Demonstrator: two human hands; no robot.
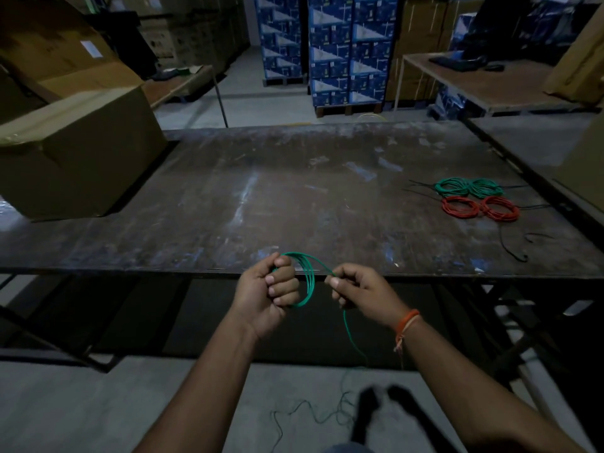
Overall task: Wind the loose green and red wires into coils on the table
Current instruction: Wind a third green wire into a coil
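Note:
My left hand (274, 291) grips a small coil of green wire (309, 282) just in front of the table's near edge. My right hand (358, 286) pinches the same wire beside the coil. From that hand the loose green strand (354, 344) hangs down and trails in tangles on the floor. At the right side of the dark worn table (261, 197) lie two finished green coils (469, 187) and two finished red coils (480, 208), side by side in pairs.
Black cable ties (514, 246) lie near the coils. A large cardboard box (75, 155) sits on the table's left end. Stacked blue cartons (330, 47) and another table (490, 83) stand beyond. A dark frame runs under the table.

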